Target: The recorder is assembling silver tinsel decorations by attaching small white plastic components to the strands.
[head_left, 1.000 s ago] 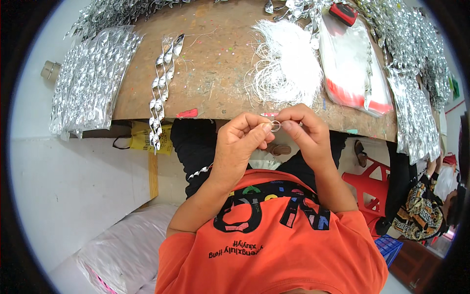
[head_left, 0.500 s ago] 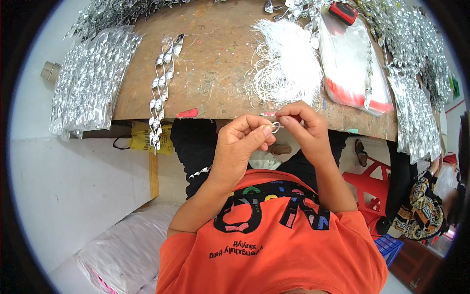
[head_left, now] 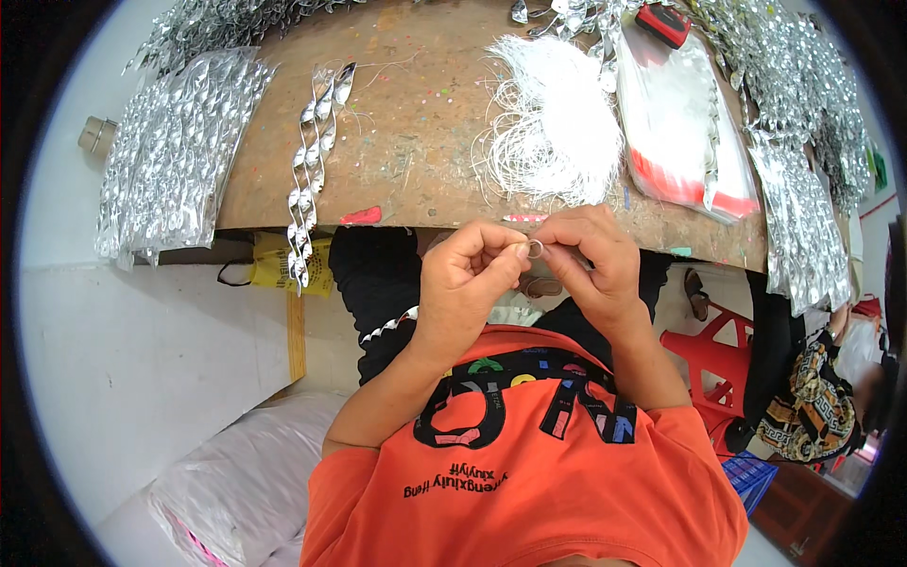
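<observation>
In front of my chest, just off the table's near edge, my two hands meet around a small pale ring or loop [head_left: 536, 249]; whether it is string or a solid ring I cannot make out. My left hand [head_left: 468, 274] pinches it between thumb and forefinger. The fingertips of my right hand [head_left: 593, 255] are closed on its other side. Beside my left wrist a twisted silver strip [head_left: 389, 324] shows in part, and its upper end is hidden. Two twisted silver strips [head_left: 307, 180] lie on the table, hanging over its edge.
On the brown table [head_left: 416, 123] lie a heap of white string [head_left: 557, 123], clear bags [head_left: 685, 123] with a red band, and a red-and-black device [head_left: 663, 25]. Silver spirals are bundled left [head_left: 184, 151] and right [head_left: 803, 217]. A red stool [head_left: 709, 354] stands at right.
My right hand has closed in toward my left, and its fingers have drawn together at the small loop. The silver strip by my left wrist has shifted slightly up and right.
</observation>
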Demonstrator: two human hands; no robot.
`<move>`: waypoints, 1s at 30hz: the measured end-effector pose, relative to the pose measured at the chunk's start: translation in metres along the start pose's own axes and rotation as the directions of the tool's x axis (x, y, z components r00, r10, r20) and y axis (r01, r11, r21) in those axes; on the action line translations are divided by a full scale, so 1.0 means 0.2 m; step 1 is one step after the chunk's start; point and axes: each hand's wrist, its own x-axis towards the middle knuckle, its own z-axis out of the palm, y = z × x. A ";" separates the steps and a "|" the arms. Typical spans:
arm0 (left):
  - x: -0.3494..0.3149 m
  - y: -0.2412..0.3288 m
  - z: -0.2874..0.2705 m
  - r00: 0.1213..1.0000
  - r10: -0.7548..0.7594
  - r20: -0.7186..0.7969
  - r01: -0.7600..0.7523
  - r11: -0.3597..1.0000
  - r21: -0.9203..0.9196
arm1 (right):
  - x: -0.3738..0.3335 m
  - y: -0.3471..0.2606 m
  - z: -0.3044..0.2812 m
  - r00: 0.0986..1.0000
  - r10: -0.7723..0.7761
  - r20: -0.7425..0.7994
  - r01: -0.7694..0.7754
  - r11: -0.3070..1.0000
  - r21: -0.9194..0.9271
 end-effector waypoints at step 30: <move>-0.01 0.04 -0.03 0.992 -0.112 0.055 0.107 0.990 0.089 | -0.02 0.04 -0.03 0.985 0.171 0.014 -0.168 0.945 0.281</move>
